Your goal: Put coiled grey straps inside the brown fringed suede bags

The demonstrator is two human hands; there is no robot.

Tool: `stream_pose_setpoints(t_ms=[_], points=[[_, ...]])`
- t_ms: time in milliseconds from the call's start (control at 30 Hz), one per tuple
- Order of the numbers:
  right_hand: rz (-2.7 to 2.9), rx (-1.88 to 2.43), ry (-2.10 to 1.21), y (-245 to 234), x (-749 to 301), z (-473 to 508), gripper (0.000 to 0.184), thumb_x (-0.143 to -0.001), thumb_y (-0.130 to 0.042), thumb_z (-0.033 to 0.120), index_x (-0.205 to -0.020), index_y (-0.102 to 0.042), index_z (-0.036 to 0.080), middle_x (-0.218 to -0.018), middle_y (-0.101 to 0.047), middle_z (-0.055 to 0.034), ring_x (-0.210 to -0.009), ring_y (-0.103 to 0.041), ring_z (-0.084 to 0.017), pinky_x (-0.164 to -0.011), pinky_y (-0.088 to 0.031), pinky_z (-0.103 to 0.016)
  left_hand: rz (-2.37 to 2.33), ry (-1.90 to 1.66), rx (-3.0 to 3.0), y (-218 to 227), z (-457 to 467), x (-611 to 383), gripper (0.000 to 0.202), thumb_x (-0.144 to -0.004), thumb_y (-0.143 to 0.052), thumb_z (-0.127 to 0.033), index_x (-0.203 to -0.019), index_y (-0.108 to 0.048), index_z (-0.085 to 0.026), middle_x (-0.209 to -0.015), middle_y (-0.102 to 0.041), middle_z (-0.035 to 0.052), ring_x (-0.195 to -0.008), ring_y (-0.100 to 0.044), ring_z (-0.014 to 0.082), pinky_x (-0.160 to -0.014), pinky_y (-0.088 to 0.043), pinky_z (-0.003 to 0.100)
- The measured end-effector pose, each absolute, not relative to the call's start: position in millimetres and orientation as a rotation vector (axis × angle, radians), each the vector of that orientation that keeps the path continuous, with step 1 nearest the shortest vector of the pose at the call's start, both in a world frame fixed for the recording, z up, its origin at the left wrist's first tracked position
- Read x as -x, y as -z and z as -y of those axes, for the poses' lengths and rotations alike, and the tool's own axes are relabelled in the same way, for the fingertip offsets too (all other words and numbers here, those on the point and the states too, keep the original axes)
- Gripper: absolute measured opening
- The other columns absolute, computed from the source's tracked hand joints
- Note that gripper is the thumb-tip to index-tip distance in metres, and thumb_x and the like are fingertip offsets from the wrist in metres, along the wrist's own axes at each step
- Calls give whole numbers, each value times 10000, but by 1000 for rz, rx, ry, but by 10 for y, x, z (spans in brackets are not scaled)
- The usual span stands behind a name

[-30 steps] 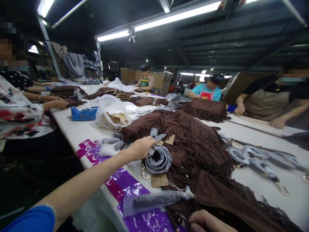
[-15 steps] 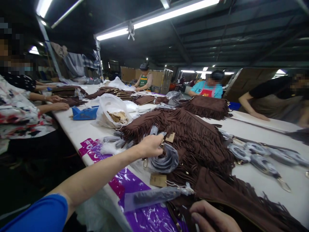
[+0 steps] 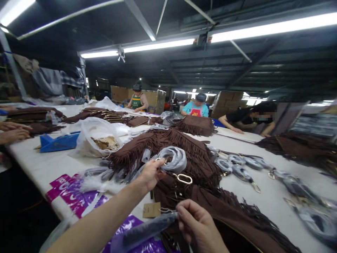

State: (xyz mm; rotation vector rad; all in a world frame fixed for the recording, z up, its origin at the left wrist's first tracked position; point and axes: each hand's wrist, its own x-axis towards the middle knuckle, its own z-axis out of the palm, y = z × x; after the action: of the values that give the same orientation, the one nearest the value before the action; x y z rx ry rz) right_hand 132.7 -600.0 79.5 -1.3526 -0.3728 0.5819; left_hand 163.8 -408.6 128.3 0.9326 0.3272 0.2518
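Note:
My left hand is closed on a coiled bag strap in clear plastic wrap; a gold clasp dangles from it. Thumb and fingers of my right hand pinch the end of a dark strip in a plastic sleeve, with white string beside the fingertips. A tan hang tag lies just left of that string. Under and beside my right hand is a brown fringed bag with a gold zip along its opening. More brown fringed bags are piled behind the coil.
Several wrapped strap coils lie on the white table to the right. A plastic bag of tags and a blue tape dispenser stand at the left. Purple printed plastic covers the near edge. Co-workers are around the table.
My left hand has lifted the coiled strap off the bags. My right hand has moved left and closed on the sleeve's end. The view has turned to the right.

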Motion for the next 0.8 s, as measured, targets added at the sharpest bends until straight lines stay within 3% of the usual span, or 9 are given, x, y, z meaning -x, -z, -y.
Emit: stream_pose_setpoints(t_ms=[233,433,600,800], points=[[139,1092,-479,-991,-1342,5808,521,-507,-943,506,-686,-622,137,-556,-560,36,-457,-444,-51,-401,-337,-127,-354,-351,-869,-1259,4295,-1577,148,-845,-637,-134,-766,-511,-138,-639,-560,-36,-485,-527,69,-398,-467,170],[97,1046,-422,-1001,-1379,5795,523,-475,-969,438,-737,-640,126,-598,-586,35,-487,-501,-61,-398,-394,-120,-342,-397,-851,-1246,4362,-1490,230,-776,-733,-197,-753,-511,-142,-655,-566,-29,-525,-532,80,-403,-463,168],[245,1118,-118,-857,-1494,5762,606,-581,-925,433,-1000,-567,181,-652,-636,45,-493,-570,-100,-395,-421,-138,-368,-365,-833,-1128,4520,-1404,242,-778,-751,-221,-761,-525,-136,-694,-580,-6,-573,-549,93,-430,-483,180],[358,1270,188,-674,-1548,5874,409,-741,-819,397,-984,-538,226,-671,-620,55,-490,-578,-118,-414,-454,-173,-390,-303,-864,-959,4639,-1363,285,-786,-759,-287,-788,-509,-149,-736,-612,17,-625,-584,120,-479,-524,219]])
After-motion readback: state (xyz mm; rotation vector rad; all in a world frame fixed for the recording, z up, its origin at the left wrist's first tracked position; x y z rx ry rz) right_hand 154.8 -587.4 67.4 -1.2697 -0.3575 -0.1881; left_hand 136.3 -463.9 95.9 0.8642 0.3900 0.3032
